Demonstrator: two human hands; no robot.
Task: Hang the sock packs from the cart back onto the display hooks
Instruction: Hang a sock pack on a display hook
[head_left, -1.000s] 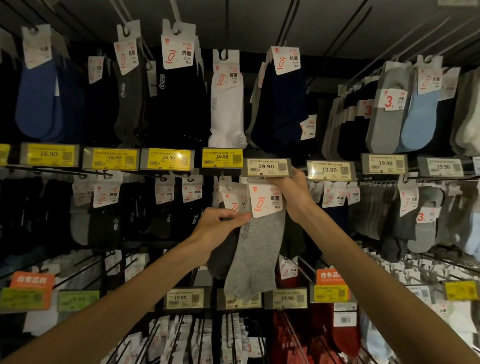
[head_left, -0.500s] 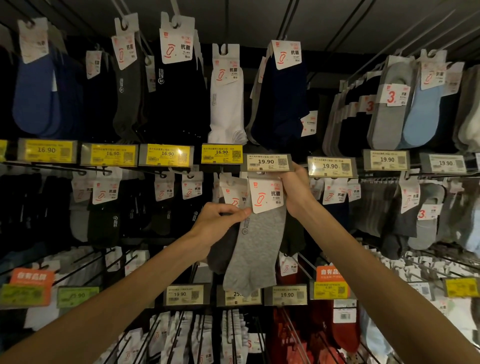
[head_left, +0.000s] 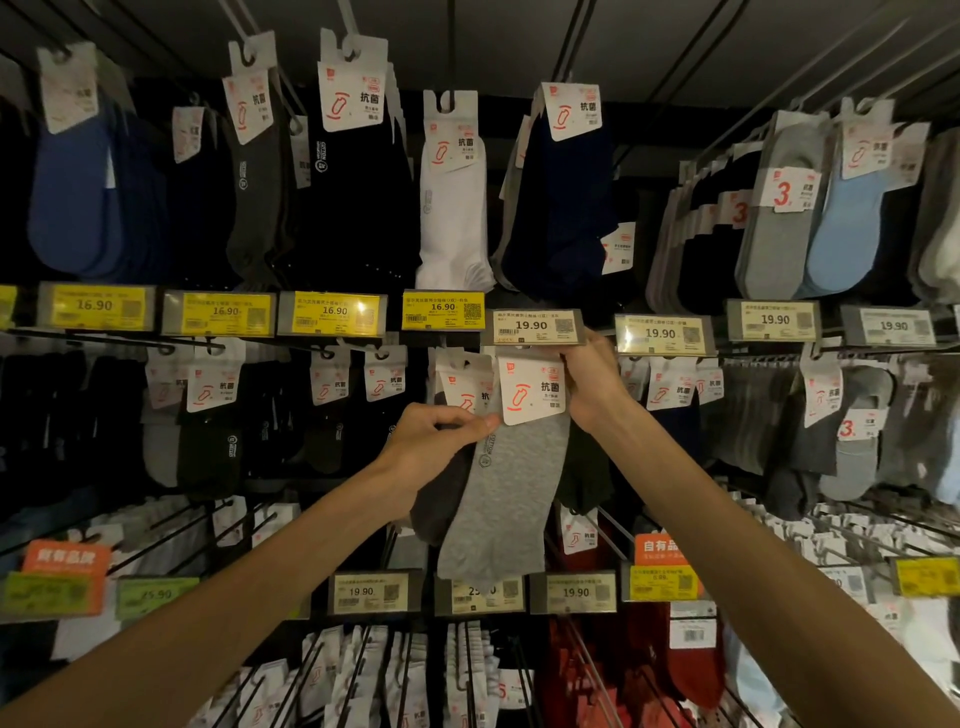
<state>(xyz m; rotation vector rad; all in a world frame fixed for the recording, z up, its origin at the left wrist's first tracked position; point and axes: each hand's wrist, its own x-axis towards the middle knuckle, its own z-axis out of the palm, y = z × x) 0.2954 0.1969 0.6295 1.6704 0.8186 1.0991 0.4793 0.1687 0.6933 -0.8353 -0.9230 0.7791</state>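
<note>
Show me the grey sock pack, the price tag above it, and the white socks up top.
grey sock pack (head_left: 506, 499), head view: grey fabric.
price tag (head_left: 532, 326), head view: printed price.
white socks (head_left: 452, 218), head view: mid fabric.

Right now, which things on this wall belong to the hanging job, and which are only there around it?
Job: grey sock pack, gripped at its card by the right hand and pinched at the edge by the left hand; 19.90 price tag just above it.
Around: white sock pack, yellow 16.90 tag, light blue socks, red socks.
</note>
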